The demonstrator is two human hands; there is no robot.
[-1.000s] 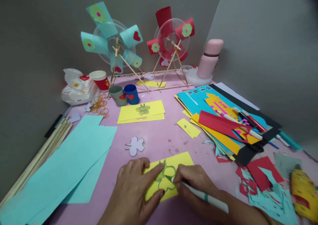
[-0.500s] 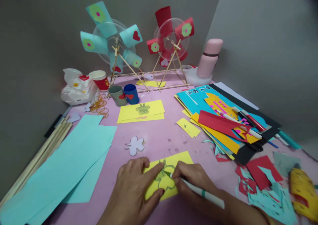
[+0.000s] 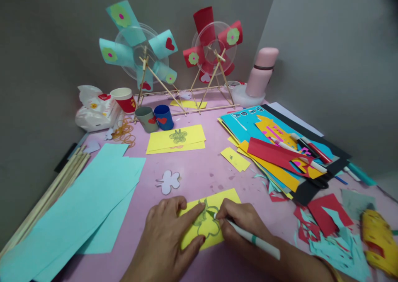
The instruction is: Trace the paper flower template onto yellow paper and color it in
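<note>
My right hand (image 3: 238,222) grips a white marker (image 3: 255,242) with a green band, its dark green tip on the yellow paper (image 3: 224,199). A butterfly-like outline is drawn there, its left part shaded in. My left hand (image 3: 171,232) lies with fingers spread over the left side of that paper, index finger and thumb pressing it to the table. Just beyond the hands rests a white butterfly-shaped cutout (image 3: 169,181). Farther back lie two overlapping yellow sheets (image 3: 160,140), the upper one bearing a shaded butterfly drawing.
Pale blue sheets (image 3: 93,195) and wooden sticks (image 3: 65,182) lie left. Two paper pinwheel wheels on stick frames (image 3: 144,62) stand behind small cups (image 3: 163,117). At right are stacked coloured papers (image 3: 236,124), a pink bottle (image 3: 261,72), paper scraps (image 3: 338,244) and a yellow object (image 3: 377,240).
The marker's tip has shifted slightly up within the drawing. My left hand still holds the paper in the same spot.
</note>
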